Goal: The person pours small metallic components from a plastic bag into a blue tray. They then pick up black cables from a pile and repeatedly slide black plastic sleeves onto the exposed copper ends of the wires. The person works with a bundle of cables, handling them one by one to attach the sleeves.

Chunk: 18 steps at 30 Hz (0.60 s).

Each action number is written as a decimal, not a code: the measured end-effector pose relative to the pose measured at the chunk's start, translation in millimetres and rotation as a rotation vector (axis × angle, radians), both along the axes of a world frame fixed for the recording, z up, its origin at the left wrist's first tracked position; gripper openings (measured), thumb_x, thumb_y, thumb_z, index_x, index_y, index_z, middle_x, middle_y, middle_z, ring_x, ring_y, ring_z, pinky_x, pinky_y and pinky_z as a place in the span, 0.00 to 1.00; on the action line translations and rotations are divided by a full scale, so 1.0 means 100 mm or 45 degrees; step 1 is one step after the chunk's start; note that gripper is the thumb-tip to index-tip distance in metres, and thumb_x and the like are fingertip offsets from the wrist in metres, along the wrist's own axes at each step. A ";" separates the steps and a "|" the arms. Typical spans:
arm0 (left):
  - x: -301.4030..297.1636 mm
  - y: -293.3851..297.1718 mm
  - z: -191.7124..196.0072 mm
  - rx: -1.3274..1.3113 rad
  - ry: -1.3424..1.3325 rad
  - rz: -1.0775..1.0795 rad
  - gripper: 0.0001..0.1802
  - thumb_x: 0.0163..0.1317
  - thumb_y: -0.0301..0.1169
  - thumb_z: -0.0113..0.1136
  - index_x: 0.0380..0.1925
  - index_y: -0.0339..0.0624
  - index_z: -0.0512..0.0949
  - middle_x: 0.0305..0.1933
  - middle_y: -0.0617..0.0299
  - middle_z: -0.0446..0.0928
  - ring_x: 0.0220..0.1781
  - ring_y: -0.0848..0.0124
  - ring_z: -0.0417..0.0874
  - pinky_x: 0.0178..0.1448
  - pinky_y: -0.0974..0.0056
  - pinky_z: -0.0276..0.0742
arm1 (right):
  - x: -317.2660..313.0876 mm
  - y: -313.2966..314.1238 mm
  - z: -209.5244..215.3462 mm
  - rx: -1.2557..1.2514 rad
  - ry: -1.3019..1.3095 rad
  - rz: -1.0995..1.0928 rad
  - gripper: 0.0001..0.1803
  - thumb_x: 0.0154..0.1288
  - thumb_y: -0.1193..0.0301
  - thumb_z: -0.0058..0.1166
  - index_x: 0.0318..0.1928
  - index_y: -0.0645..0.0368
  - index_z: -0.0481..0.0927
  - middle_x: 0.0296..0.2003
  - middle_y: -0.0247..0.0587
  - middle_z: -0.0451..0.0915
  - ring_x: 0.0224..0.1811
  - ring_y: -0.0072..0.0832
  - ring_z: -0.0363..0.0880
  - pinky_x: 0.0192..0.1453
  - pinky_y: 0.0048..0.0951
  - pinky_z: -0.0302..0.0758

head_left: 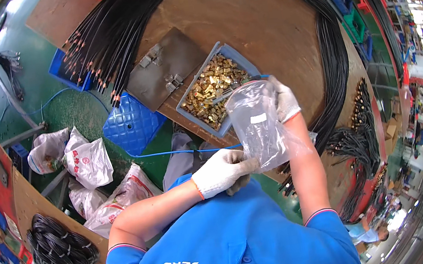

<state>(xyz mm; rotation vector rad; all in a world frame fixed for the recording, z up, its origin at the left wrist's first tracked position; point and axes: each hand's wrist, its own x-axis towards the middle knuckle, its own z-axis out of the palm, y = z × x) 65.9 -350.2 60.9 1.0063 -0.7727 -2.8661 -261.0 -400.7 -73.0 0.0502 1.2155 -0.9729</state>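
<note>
White work gloves cover both of my hands. A clear plastic bag (257, 144) with a small white label hangs between them. My left hand (226, 172) is closed on the bag's lower left corner, in front of my chest. Higher up, my right hand (284, 102) grips the bag's upper right edge, thumb and fingers around the film. Just beyond the bag is a blue-grey plastic bin (203, 123) full of small brass-coloured metal pieces (214, 79). The bag overlaps the bin's right side and hides part of it. A grey metal piece (223, 96) shows beside the bag's top edge, its kind unclear.
A dark metal plate (163, 68) with small fixtures lies left of the bin on the brown table (259, 10). Black cables (329, 60) curve around the table. A blue plastic stool (131, 123) and several white sacks (90, 163) stand on the green floor at left.
</note>
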 end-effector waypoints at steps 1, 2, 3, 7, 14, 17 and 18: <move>-0.01 0.02 -0.04 -0.021 -0.016 -0.027 0.21 0.75 0.50 0.64 0.37 0.41 0.83 0.23 0.67 0.77 0.20 0.80 0.76 0.24 0.70 0.73 | 0.02 0.07 0.12 -0.013 0.081 -0.206 0.19 0.77 0.55 0.59 0.29 0.52 0.81 0.23 0.32 0.82 0.22 0.27 0.80 0.29 0.33 0.81; -0.04 0.05 -0.09 -0.043 -0.032 -0.057 0.20 0.75 0.48 0.63 0.38 0.41 0.83 0.24 0.67 0.77 0.21 0.80 0.76 0.26 0.70 0.74 | -0.25 0.23 0.04 -0.190 -0.022 -0.174 0.18 0.78 0.55 0.58 0.33 0.54 0.83 0.27 0.35 0.84 0.26 0.30 0.83 0.34 0.35 0.84; -0.08 0.07 -0.13 -0.066 -0.039 -0.110 0.18 0.76 0.46 0.63 0.38 0.41 0.83 0.25 0.68 0.78 0.23 0.80 0.77 0.28 0.70 0.74 | -0.55 0.45 0.00 -0.371 -0.109 -0.162 0.18 0.79 0.55 0.57 0.36 0.56 0.84 0.31 0.38 0.86 0.31 0.33 0.86 0.39 0.37 0.86; -0.24 0.19 -0.34 -0.391 -0.198 -0.126 0.16 0.75 0.41 0.64 0.41 0.37 0.82 0.27 0.67 0.77 0.25 0.78 0.77 0.29 0.68 0.74 | -0.55 0.82 0.63 -0.347 0.028 -0.470 0.29 0.79 0.53 0.56 0.60 0.70 0.81 0.56 0.54 0.86 0.59 0.46 0.84 0.70 0.50 0.76; -0.67 0.35 -0.79 -0.534 -0.340 -0.106 0.15 0.71 0.37 0.68 0.43 0.35 0.87 0.31 0.67 0.83 0.27 0.80 0.76 0.32 0.69 0.75 | -0.97 1.80 0.59 -0.631 0.382 -0.841 0.03 0.69 0.76 0.62 0.36 0.54 0.82 0.43 0.43 0.88 0.45 0.37 0.87 0.54 0.43 0.85; -0.85 0.44 -1.02 -0.531 -0.327 -0.079 0.12 0.73 0.35 0.68 0.43 0.36 0.87 0.31 0.69 0.82 0.29 0.82 0.77 0.35 0.71 0.73 | -1.03 2.12 0.56 -0.606 0.471 -1.021 0.09 0.64 0.82 0.61 0.32 0.52 0.80 0.37 0.40 0.87 0.39 0.35 0.87 0.48 0.40 0.86; -0.95 0.49 -1.05 -0.509 -0.345 -0.054 0.12 0.73 0.36 0.66 0.42 0.37 0.86 0.31 0.68 0.82 0.29 0.80 0.78 0.34 0.70 0.74 | -1.10 2.26 0.50 -0.606 0.504 -1.081 0.09 0.63 0.83 0.60 0.33 0.52 0.80 0.35 0.40 0.87 0.38 0.34 0.86 0.46 0.39 0.86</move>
